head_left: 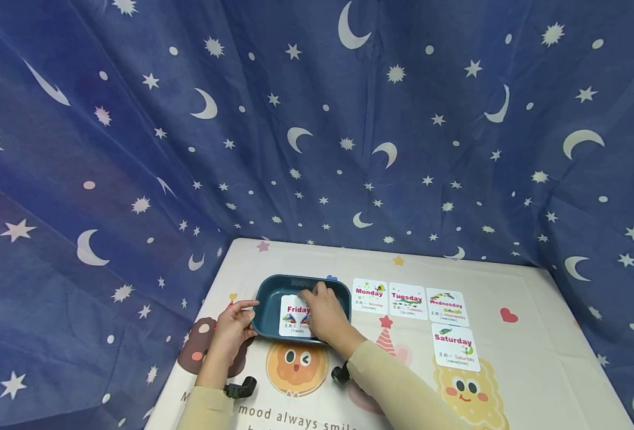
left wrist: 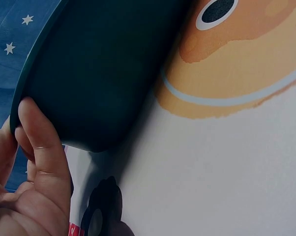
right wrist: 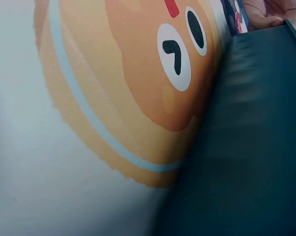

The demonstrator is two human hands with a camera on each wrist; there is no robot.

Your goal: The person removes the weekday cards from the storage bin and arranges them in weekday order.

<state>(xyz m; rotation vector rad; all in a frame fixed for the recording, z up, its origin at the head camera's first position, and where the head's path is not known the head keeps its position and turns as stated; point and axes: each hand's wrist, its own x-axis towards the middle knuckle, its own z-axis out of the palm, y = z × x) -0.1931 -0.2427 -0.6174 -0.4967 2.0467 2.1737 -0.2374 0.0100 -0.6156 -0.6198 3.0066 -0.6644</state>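
Observation:
My left hand (head_left: 232,327) grips the left end of a dark teal plastic tray (head_left: 267,307). In the left wrist view its fingers (left wrist: 42,142) pinch the tray's rim. Bent fingers of my right hand (head_left: 325,313) reach into the tray, over the upper right part of a white Friday card (head_left: 291,319). The hand covers that side of the card, and I cannot tell whether it pinches the card. From the right wrist, only the tray's outer wall (right wrist: 251,147) and the left hand (right wrist: 276,11) show, with the right hand out of view.
Right of the tray, a Monday card (head_left: 369,297), Tuesday card (head_left: 407,301) and Wednesday card (head_left: 446,306) lie in a row. Below Wednesday is a Saturday card (head_left: 455,347). A cartoon-printed cloth (head_left: 532,364) covers the table; a blue starry curtain (head_left: 349,179) hangs behind.

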